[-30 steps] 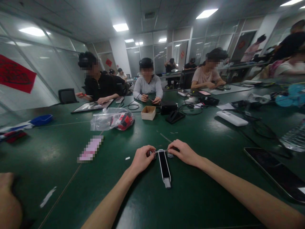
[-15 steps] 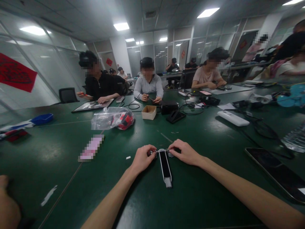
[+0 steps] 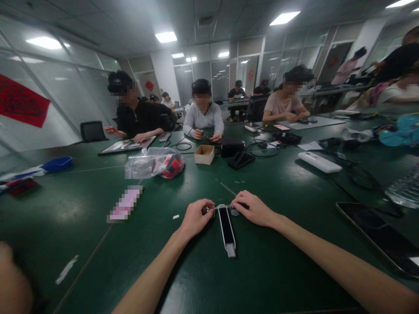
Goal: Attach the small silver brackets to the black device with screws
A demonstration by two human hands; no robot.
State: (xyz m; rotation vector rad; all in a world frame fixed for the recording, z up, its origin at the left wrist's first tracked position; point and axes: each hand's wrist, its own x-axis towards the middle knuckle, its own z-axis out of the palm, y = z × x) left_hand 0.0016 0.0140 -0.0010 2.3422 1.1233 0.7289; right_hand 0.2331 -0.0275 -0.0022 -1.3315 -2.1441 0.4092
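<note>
In front of me on the table lies a narrow black strip-shaped device with a white rim and a grey block at its near end. Small metallic parts stick out to both sides of its far end. My left hand is closed in a pinch at the left-hand metal part. On the other side, my right hand pinches at the right-hand metal part. The fingers partly cover these parts, so their exact kind is unclear.
Beyond my hands are a plastic bag with red and black contents, a small open box and a black stand. To the right lie a white device and a dark tablet-like device. A person's blurred limb enters at left.
My hands and the strip-shaped device have hardly moved. The blurred limb at the left edge has shifted slightly.
</note>
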